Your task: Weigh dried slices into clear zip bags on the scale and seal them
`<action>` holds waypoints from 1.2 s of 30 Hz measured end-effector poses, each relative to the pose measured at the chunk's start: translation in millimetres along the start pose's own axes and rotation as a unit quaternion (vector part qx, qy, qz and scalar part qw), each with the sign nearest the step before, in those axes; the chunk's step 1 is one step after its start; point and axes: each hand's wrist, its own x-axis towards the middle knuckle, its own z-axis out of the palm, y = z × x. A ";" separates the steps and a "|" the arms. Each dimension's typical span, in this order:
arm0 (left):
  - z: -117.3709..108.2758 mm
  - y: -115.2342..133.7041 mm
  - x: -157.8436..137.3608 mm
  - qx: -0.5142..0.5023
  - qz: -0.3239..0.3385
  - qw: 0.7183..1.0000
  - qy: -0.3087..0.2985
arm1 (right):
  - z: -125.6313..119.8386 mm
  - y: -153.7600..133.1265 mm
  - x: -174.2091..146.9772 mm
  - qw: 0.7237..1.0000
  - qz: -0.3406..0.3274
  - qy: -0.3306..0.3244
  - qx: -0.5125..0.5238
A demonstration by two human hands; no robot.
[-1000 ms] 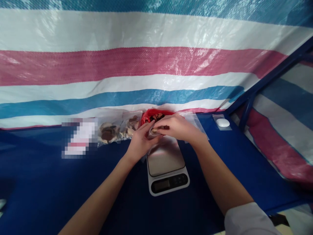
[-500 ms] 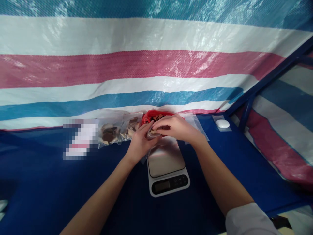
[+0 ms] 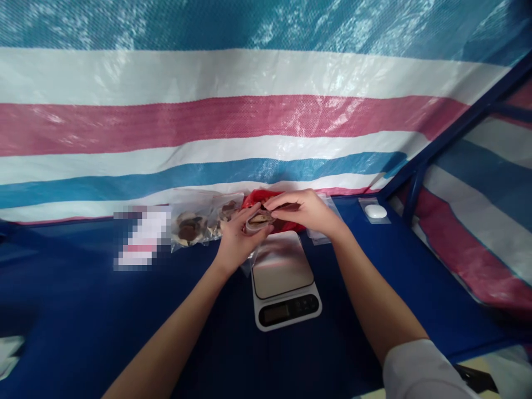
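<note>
My left hand [image 3: 233, 244] is wrapped around a small clear plastic cup [image 3: 254, 226] with pale and brown slices in it. Thumb and fingers of my right hand [image 3: 310, 210] come together at the cup's rim; what they pinch is too small to make out. Behind the hands lies an open red plastic bag [image 3: 254, 196], partly covered by them, with brown pieces inside. Just below the hands stands a white digital kitchen scale [image 3: 283, 271], its plate bare.
Clear bags of dried brown slices [image 3: 190, 228] lie left of my hands. At right are a flat clear bag [image 3: 328, 233] and a white oval object [image 3: 375, 211] on a small clear bag. A striped tarp [image 3: 249, 116] hangs behind the blue table [image 3: 199, 343].
My right hand has shifted slightly up off the cup, so more of the cup and its slices shows. My left hand still holds the cup. The view has tilted a little.
</note>
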 end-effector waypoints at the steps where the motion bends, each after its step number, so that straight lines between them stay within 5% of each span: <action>1: -0.3 0.3 -0.4 -0.005 -0.006 1.000 0.003 | -1.8 0.4 -0.4 1.000 0.009 0.002 -0.005; 9: -2.2 2.0 0.1 -0.042 -0.021 0.999 0.020 | -12.9 0.1 -2.5 0.995 0.053 -0.063 -0.047; 18: -3.7 1.2 1.0 -0.064 -0.006 0.998 0.011 | -5.2 9.8 -1.0 0.991 0.094 -0.081 0.042; 24: -3.8 -4.7 1.0 -0.069 -0.012 0.998 -0.008 | 0.8 15.7 0.3 0.990 0.107 -0.056 0.076; 31: -27.7 -2.4 7.4 -0.162 -0.077 0.976 -0.121 | -2.4 13.0 0.2 0.981 0.140 -0.032 0.132; 36: -34.4 1.0 11.9 -0.135 -0.105 0.980 -0.106 | -0.8 7.7 0.4 0.980 0.148 -0.016 0.132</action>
